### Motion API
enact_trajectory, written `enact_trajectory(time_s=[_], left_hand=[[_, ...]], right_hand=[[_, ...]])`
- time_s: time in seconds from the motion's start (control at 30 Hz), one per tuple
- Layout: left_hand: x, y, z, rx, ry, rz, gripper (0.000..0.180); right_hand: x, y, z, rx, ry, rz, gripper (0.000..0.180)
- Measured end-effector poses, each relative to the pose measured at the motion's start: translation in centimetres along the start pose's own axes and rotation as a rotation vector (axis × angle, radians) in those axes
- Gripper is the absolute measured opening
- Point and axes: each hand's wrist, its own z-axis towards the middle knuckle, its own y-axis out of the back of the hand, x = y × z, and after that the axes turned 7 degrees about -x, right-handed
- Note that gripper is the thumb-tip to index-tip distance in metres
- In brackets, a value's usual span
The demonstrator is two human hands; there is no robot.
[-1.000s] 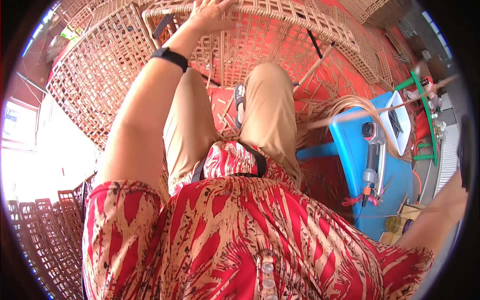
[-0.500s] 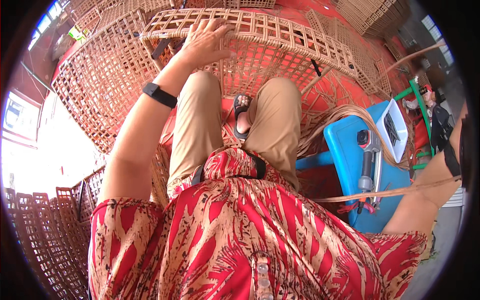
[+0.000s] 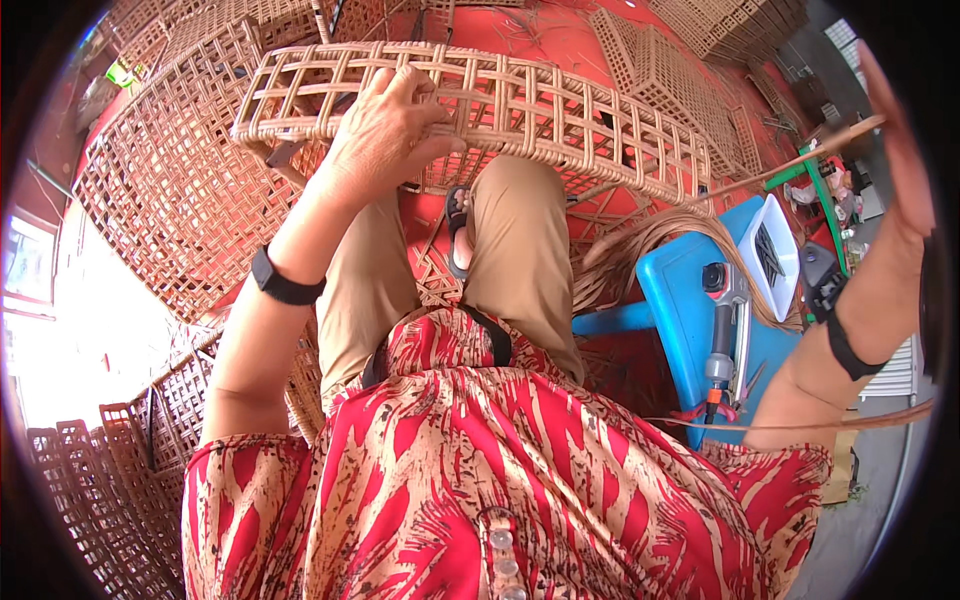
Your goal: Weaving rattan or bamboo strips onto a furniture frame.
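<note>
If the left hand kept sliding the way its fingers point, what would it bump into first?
The left hand already lies on the woven rattan frame, fingers pointing up and right along it. Going on, it would probably just meet more of the frame's lattice bars; depth is hard to judge.

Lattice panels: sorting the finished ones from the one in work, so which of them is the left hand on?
The long panel across the knees, under the left hand; the other panels lie or stack untouched around it.

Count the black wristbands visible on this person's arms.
2: one wristband on the left wrist, below the left hand gripping the woven rattan frame; another wristband on the right wrist.
</note>
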Motion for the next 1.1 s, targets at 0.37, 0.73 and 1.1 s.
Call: enact_trajectory(time_s=[0.37,0.73,1.1], left_hand=[[4.1,-1.4,3.7,-0.013,0.086,-0.028,0.052],[10.8,-4.9,7.7,0.054,0.104,0.18,0.052],[1.1,1.1,9.1,-0.129,0.296,-0.568,0.05]], right_hand=[[-1.1,-10.5,-1.4,0.276,-0.335,0.277,0.026],[-11.1,-16.4,-3.8,0.563,-0.645,0.257,0.019],[-12.1,-15.1,-5.5,0.804,-0.778,0.708,0.039]])
